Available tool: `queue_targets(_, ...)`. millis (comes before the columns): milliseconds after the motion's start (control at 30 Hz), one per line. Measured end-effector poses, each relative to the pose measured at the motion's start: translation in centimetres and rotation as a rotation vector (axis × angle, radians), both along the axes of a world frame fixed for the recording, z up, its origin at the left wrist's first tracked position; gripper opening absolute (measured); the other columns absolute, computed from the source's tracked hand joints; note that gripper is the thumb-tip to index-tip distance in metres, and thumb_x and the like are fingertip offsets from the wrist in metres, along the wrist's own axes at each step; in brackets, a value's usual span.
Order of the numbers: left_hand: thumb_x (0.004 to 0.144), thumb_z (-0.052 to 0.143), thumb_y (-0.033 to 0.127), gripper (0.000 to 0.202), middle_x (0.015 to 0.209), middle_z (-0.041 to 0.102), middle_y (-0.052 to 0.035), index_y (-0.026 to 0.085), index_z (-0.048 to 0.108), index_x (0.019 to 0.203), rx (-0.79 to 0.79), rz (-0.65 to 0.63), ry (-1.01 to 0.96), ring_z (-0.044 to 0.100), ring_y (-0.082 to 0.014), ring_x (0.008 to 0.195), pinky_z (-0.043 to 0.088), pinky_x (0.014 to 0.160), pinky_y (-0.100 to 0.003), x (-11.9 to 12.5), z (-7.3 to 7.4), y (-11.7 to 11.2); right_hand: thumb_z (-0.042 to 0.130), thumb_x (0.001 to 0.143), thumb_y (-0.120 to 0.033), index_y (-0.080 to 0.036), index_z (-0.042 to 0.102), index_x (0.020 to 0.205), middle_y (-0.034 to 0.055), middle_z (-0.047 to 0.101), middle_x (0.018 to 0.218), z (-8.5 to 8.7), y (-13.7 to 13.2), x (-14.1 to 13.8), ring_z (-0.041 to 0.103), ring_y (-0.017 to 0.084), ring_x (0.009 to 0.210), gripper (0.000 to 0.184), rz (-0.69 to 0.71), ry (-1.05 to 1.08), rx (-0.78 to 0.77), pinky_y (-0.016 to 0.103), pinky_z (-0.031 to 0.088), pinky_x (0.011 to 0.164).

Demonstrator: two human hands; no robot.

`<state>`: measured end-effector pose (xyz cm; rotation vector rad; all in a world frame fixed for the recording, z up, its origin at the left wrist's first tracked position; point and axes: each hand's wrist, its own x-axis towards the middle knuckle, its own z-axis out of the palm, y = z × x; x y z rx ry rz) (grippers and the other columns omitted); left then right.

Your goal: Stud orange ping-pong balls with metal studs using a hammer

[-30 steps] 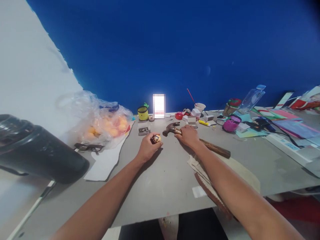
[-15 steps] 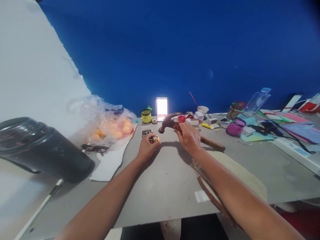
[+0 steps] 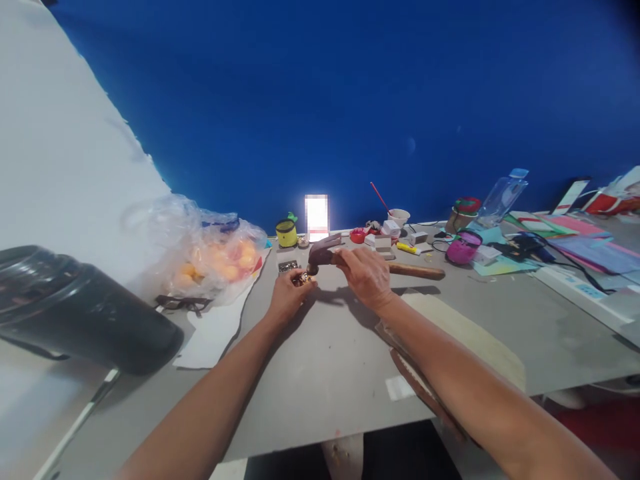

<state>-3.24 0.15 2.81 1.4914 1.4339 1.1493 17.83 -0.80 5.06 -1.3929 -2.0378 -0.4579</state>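
My right hand [image 3: 367, 272] is closed on a claw hammer [image 3: 417, 270], gripping its wooden handle close to the head. The dark hammer face points down at a small shiny gold-and-dark piece [image 3: 302, 279], which it meets or nearly meets. My left hand [image 3: 289, 293] pinches this piece on the grey table [image 3: 310, 380]; its exact kind is too small to make out. Just behind the left fingers lies a small dark patterned metal block [image 3: 289, 267].
To the left are a big dark tumbler [image 3: 95, 313], a plastic bag of oranges [image 3: 220, 257] and glasses [image 3: 183, 303]. A paper cup [image 3: 399, 217], small boxes, a magenta pouch [image 3: 463, 248] and a power strip [image 3: 575, 287] stand right. A pale board [image 3: 465, 327] lies beneath my right forearm.
My right hand has tipped the hammer head down onto or close to the shiny piece in my left hand. The whole view has shifted slightly.
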Motion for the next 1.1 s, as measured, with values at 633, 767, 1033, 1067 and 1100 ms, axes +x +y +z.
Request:
queue_targets(633,0.069,0.073,0.026,0.034,0.085,0.070,-0.0020,0.017,0.072,0.102,0.159,-0.013,0.128,0.060,-0.0164,0.072,0.049,0.069,-0.030,-0.1,-0.8,0.1,0.050,0.108,-0.035,-0.020,0.072,0.126,0.0088,0.070,0.088,-0.2,0.4,0.4,0.057,0.024,0.087,0.032,-0.014,-0.062,0.108,0.035,0.033,0.076)
queue_targets(767,0.072,0.070,0.019,0.031,0.094,0.069,-0.0030,0.018,0.069,0.103,0.246,0.010,0.202,0.061,-0.0167,0.079,0.050,0.076,-0.032,0.0,-1.1,0.2,0.047,0.109,-0.038,-0.017,0.070,0.131,0.0104,0.070,0.092,0.1,0.3,0.4,0.058,0.025,0.091,0.038,-0.055,-0.021,0.080,0.035,0.035,0.080)
queue_targets(1033,0.077,0.065,0.012,0.057,0.109,0.064,-0.0037,0.021,0.053,0.133,0.409,0.024,0.169,0.060,-0.0135,0.078,0.052,0.076,-0.030,0.4,-1.7,-0.1,0.052,0.106,-0.033,-0.019,0.067,0.135,0.0137,0.071,0.105,0.5,0.6,1.1,0.060,0.028,0.103,0.035,-0.140,-0.017,-0.106,0.035,0.039,0.083)
queue_targets(1067,0.079,0.063,0.011,0.053,0.111,0.064,-0.0047,0.021,0.055,0.131,0.472,0.027,0.182,0.060,-0.0147,0.083,0.052,0.078,-0.031,0.4,-1.6,-0.1,0.054,0.105,-0.032,-0.020,0.067,0.134,0.0139,0.070,0.109,0.5,0.7,1.4,0.059,0.028,0.106,0.034,-0.164,0.017,-0.123,0.035,0.040,0.084)
queue_targets(1100,0.081,0.061,0.011,0.048,0.112,0.064,-0.0055,0.022,0.057,0.128,0.531,0.022,0.195,0.061,-0.0158,0.086,0.052,0.080,-0.031,0.4,-1.5,-0.2,0.057,0.103,-0.031,-0.021,0.067,0.132,0.0138,0.070,0.114,0.6,0.8,1.6,0.059,0.028,0.109,0.033,-0.184,0.046,-0.149,0.035,0.040,0.084)
